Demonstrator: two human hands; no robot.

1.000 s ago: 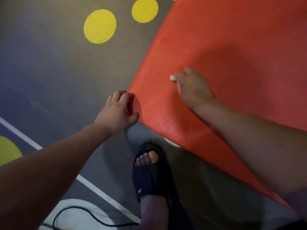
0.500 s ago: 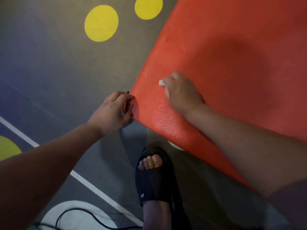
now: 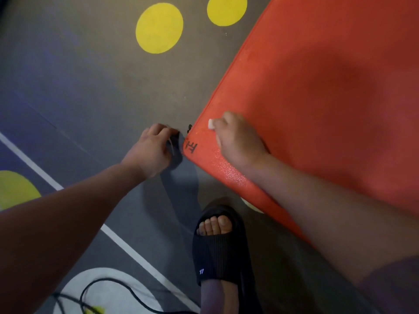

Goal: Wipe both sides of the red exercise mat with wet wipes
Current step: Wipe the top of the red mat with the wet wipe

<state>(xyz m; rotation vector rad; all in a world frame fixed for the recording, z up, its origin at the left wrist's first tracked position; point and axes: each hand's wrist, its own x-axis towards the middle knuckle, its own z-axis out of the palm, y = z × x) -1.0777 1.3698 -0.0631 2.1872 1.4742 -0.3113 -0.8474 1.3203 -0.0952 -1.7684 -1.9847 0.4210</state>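
**As the right hand (image 3: 238, 141) presses a wipe (image 3: 211, 123) to the red mat (image 3: 317, 87), the left hand (image 3: 152, 148) sits off its corner**

While the mat fills the upper right of the view, the right hand rests on top of it, close to its left edge and near corner. Its fingers are curled round the white wipe, whose end pokes out past them. The left hand is just beside that corner, apart from the mat; its fingers are bent, but whether they hold anything cannot be told. Wet sheen shows on the mat by the right wrist.

A black hand-drawn mark (image 3: 191, 147) sits at the very corner, too rough to read. A black slide sandal (image 3: 217, 245) below the corner carries a small white logo (image 3: 201, 271).

The floor (image 3: 90, 98) is dark grey, painted with yellow circles (image 3: 159, 28) and a white line (image 3: 113, 234); a black cable (image 3: 113, 288) loops at the bottom.
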